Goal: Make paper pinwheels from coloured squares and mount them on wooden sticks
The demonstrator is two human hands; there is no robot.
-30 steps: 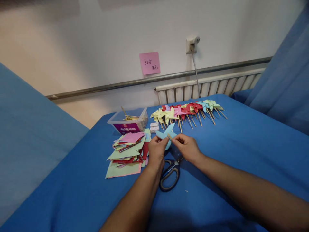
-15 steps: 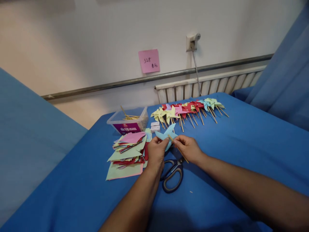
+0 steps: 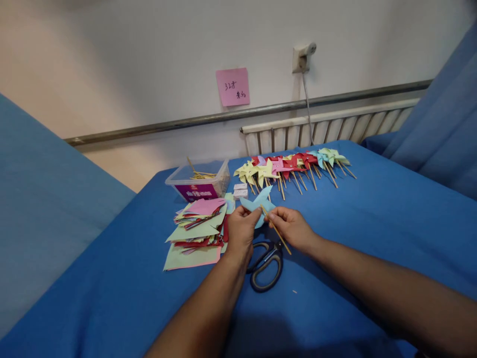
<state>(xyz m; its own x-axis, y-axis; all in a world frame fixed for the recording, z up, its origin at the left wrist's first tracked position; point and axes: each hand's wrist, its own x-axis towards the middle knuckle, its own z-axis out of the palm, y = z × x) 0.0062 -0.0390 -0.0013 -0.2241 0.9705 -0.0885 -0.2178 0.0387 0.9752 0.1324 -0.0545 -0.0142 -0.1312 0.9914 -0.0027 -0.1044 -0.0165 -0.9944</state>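
My left hand [image 3: 241,231] pinches the edge of a light blue paper pinwheel [image 3: 257,204] held just above the blue table. Beside it, my right hand [image 3: 291,227] grips a thin wooden stick [image 3: 276,229] whose upper end meets the back of the pinwheel. Grey-handled scissors [image 3: 265,266] lie on the cloth right under both hands. A stack of coloured paper squares [image 3: 197,231] sits left of my left hand.
A row of finished pinwheels on sticks [image 3: 294,166] lies across the far side of the table. A clear plastic box of sticks [image 3: 199,181] stands at the back left, with small white boxes [image 3: 240,190] beside it. A radiator [image 3: 328,129] and a wall lie behind.
The stick now shows longer below my right hand, slanting down to the right. Both hands and the pinwheel have stayed in about the same place; the camera tilted slightly.
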